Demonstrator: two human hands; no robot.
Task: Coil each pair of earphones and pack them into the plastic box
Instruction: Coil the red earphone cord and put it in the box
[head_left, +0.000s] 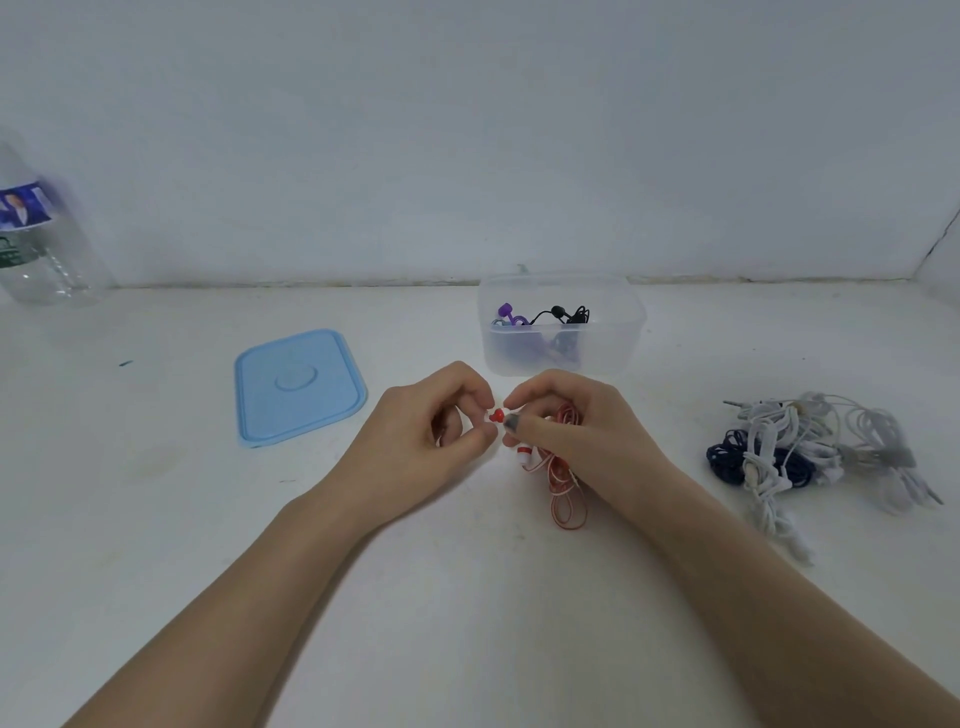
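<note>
While both hands pinch it, red earphones (563, 483) coil hangs toward viewer.

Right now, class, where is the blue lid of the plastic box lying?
In the head view, the blue lid lies flat on the table, left of the left hand and of the plastic box.

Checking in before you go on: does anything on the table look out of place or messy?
Only the unpacked earphones at the right: white and dark blue cords lie tangled in one heap. The box stands upright.
</note>
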